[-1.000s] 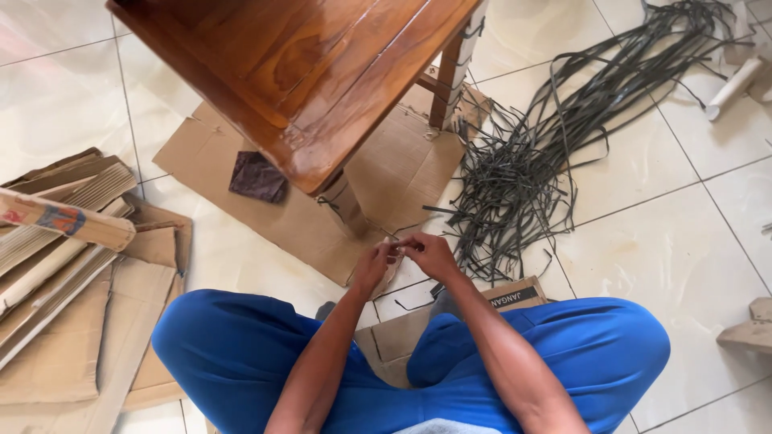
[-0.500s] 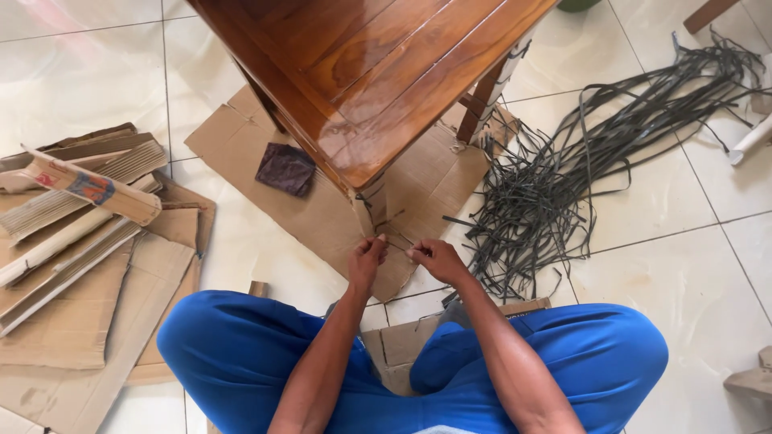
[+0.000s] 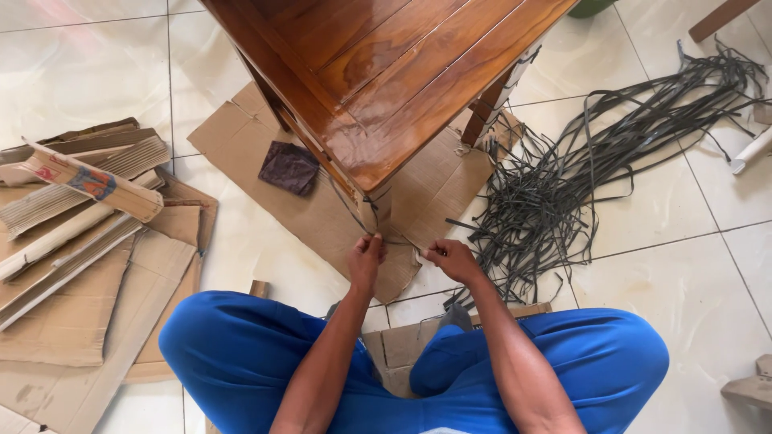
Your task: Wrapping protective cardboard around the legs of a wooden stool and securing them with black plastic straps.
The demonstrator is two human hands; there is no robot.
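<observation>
Both hands pull a dark strap tight at a wrapped table leg, lower centre of the frame.

At far left lie folded cardboard pieces (image 3: 72, 265), stacked within arm's reach. The left hand (image 3: 366, 259) pinches one end of the strap (image 3: 394, 239) with closed fingers; the right hand (image 3: 452, 259) grips the other end, apparently to cinch cardboard wrapping (image 3: 378, 207) around the leg of the wooden table (image 3: 386, 72). A cardboard sheet (image 3: 322, 217) shields the tiled floor (image 3: 683, 265) beneath. At right sprawls a pile of loose straps (image 3: 563, 185).
</observation>
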